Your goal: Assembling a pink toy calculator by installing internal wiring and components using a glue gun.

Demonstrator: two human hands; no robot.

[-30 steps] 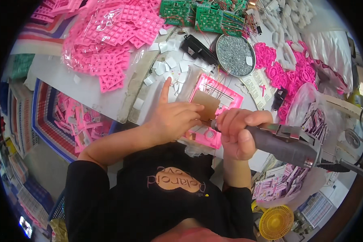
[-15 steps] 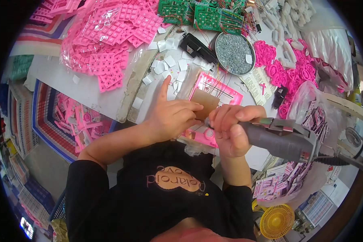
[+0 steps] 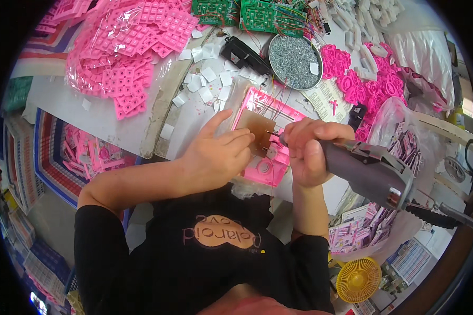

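Note:
A pink plastic housing point(image 3: 260, 173) lies on the table before me, with a brown circuit board point(image 3: 255, 126) set in it and thin wires running out above. My left hand point(image 3: 218, 155) presses its bent fingers on the board's left part, the index finger raised and stretched away; its thumb is hidden. Closed round a dark grey power screwdriver point(image 3: 370, 176), my right hand point(image 3: 312, 152) holds the tool tilted from the right. The thin bit point(image 3: 273, 134) points at the board's right edge; I cannot tell whether it touches a screw.
Beyond the housing stands a round tin of small screws point(image 3: 294, 62), beside a black plastic box point(image 3: 245, 55) and white paper squares point(image 3: 206, 94). Pink keypad pieces point(image 3: 126, 79) pile up at left, green circuit boards point(image 3: 270, 18) at the back, pink rings point(image 3: 370, 86) at right.
The screwdriver bit, hidden before behind my right hand, now shows at the board's right edge. My right hand has shifted slightly right and up off the housing. The whole view has shifted a little.

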